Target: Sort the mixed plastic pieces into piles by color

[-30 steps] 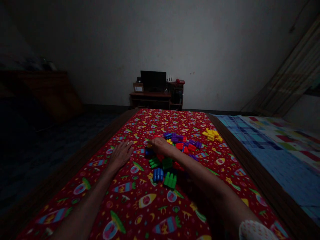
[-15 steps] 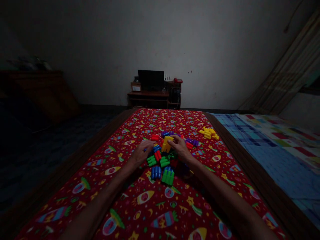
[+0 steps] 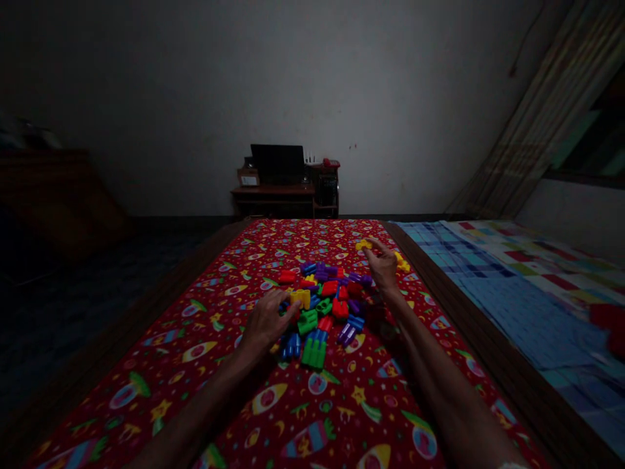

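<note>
A pile of coloured plastic building blocks (image 3: 325,306) lies on a red patterned cloth (image 3: 293,404). My left hand (image 3: 266,322) rests at the pile's left edge, fingers curled on a yellow block (image 3: 300,298). My right hand (image 3: 383,267) is stretched to the far right of the pile, pinching a small yellow block (image 3: 362,245) at its fingertips. More yellow blocks (image 3: 403,262) lie just beyond that hand.
The red cloth covers a wood-edged platform (image 3: 488,339). A blue checked mat (image 3: 512,293) lies to the right. A low desk with a dark monitor (image 3: 278,163) stands against the back wall. The room is dim.
My right hand has left the middle of the pile and moved far right with a yellow block. My left hand has closed on a yellow block at the pile's left.
</note>
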The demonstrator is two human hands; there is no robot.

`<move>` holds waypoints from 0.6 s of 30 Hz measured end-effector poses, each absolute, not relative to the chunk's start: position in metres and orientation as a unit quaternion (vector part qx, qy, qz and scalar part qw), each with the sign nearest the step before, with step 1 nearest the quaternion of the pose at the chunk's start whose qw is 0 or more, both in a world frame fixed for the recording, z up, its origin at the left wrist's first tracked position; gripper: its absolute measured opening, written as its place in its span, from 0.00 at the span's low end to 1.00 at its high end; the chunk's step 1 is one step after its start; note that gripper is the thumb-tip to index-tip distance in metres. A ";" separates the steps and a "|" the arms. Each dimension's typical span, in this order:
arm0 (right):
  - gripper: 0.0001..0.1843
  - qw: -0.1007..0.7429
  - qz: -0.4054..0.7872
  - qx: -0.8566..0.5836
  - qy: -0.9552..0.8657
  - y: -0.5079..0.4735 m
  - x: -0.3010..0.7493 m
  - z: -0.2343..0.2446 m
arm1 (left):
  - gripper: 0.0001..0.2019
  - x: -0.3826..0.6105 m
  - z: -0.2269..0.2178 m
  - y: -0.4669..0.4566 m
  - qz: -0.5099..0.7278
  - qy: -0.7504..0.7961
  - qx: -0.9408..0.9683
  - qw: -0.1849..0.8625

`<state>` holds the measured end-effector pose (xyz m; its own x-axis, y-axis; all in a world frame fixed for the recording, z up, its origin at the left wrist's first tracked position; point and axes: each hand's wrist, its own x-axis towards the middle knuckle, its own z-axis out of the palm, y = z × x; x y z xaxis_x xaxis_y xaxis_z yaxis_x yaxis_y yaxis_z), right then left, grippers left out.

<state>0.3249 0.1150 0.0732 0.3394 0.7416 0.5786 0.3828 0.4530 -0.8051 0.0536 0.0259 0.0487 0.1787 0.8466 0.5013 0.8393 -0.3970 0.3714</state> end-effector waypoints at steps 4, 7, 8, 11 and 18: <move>0.16 0.549 -0.038 -0.661 -0.511 0.118 0.397 0.051 | 0.15 0.052 0.049 0.029 0.361 0.537 0.762 0.026; 0.19 0.458 -0.026 -0.734 -0.501 0.115 0.431 0.041 | 0.16 0.051 0.047 0.029 0.363 0.529 0.766 0.030; 0.19 0.429 -0.012 -0.749 -0.504 0.114 0.438 0.040 | 0.16 0.051 0.047 0.029 0.363 0.527 0.768 0.031; 0.18 0.351 0.048 -0.780 -0.516 0.114 0.448 0.041 | 0.16 0.052 0.050 0.027 0.362 0.523 0.771 0.038; 0.20 0.343 -0.006 -0.757 -0.556 0.115 0.420 0.068 | 0.16 0.055 0.057 0.022 0.340 0.534 0.770 0.084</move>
